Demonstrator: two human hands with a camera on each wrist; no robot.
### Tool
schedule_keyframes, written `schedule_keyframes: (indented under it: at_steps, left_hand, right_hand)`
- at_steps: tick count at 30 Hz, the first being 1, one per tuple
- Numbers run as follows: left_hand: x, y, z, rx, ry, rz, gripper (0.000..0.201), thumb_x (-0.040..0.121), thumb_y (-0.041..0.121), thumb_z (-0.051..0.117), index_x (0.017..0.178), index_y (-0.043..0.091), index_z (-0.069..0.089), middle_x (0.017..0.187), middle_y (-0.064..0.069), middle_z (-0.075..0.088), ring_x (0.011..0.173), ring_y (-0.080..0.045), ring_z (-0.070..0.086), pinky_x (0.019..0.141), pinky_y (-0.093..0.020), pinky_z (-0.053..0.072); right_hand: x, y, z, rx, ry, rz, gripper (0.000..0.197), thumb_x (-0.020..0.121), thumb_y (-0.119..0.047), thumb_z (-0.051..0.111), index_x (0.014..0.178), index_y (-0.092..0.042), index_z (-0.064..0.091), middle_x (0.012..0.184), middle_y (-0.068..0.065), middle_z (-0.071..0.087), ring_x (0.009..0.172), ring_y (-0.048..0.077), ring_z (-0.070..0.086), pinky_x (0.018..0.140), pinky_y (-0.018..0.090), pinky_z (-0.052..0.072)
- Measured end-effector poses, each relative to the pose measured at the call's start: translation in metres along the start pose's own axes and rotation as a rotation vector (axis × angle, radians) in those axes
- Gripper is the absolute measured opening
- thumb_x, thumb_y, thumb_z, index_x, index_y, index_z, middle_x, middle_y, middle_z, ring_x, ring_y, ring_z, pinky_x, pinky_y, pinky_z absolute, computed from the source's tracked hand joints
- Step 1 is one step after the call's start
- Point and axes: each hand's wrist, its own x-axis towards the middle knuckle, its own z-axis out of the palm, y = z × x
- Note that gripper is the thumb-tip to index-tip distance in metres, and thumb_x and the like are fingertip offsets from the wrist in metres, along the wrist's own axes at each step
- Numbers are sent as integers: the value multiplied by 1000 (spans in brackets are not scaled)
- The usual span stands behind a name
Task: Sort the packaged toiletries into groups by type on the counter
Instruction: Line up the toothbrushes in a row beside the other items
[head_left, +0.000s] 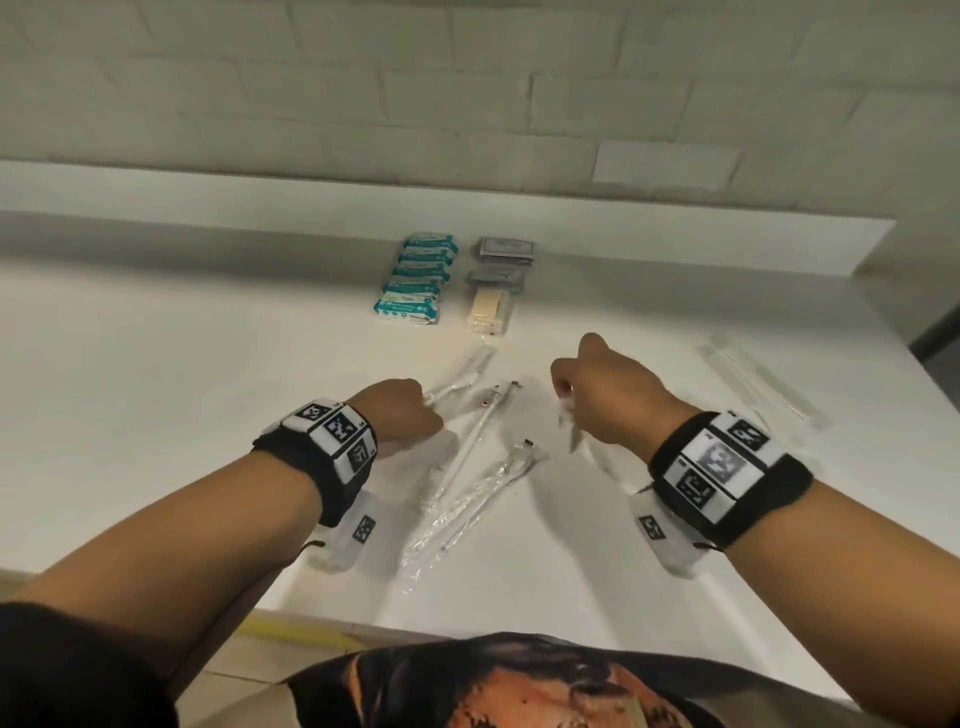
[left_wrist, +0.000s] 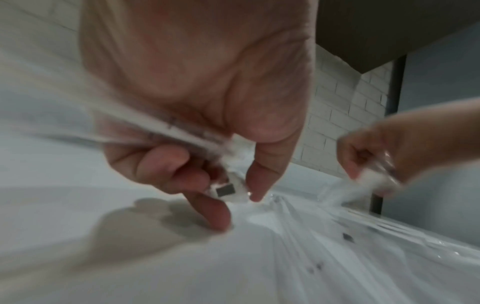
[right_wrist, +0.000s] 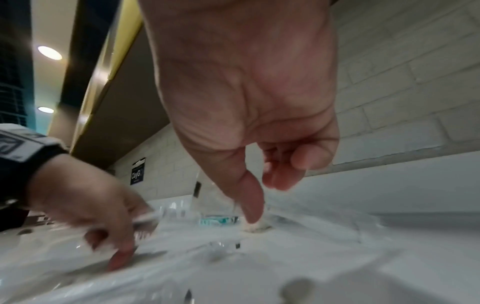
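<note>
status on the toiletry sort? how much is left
Done: teal packets in one row, grey sachets beside them. In hand: left hand and right hand each pinch a clear-wrapped item. Left: two clear-wrapped long items lie loose near the counter edge.

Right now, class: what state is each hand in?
Left hand: closed, pinching a clear-wrapped packet.
Right hand: closed, holding a clear plastic wrapper.
</note>
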Motion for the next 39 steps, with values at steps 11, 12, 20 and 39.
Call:
schedule_keyframes:
  at_steps: [11, 12, 20, 39]
  left_hand:
    - [-2, 12, 4, -45, 30, 71, 44, 90, 52, 52, 103, 11, 56, 99, -2, 54, 95, -24, 55, 74, -29, 40]
    - [-3, 13, 6, 3, 25, 79, 52, 86, 61, 52, 103, 12, 54, 101, -2, 54, 95, -23, 54, 75, -30, 40]
    - [-11, 4, 21, 86, -90, 96, 27, 75, 39, 68, 74, 13, 60, 69, 2, 61, 64, -15, 57, 58, -24, 43]
    - [-24, 6, 0, -504, 238, 200, 19, 87, 31, 64, 86, 12, 61, 73, -5, 69, 67, -22, 61, 63, -30, 43]
  right_hand:
    - [-21, 23, 27, 334, -189, 489, 50, 83, -53, 60, 102, -10, 44, 86, 3, 64, 71, 19, 64, 60, 29, 47]
    - [-23, 18, 28, 335, -264, 491, 45, 82, -46, 65, 99, -9, 47, 81, 4, 66, 66, 18, 65, 58, 29, 50]
    - [-24, 33, 1, 599, -33, 470, 10, 90, -8, 49, 100, -12, 51, 82, 9, 64, 59, 19, 61, 52, 29, 46]
    - [-36, -13, 53, -235, 39, -363, 21, 89, -33, 57, 106, -21, 53, 103, 3, 55, 94, 25, 52, 78, 37, 35]
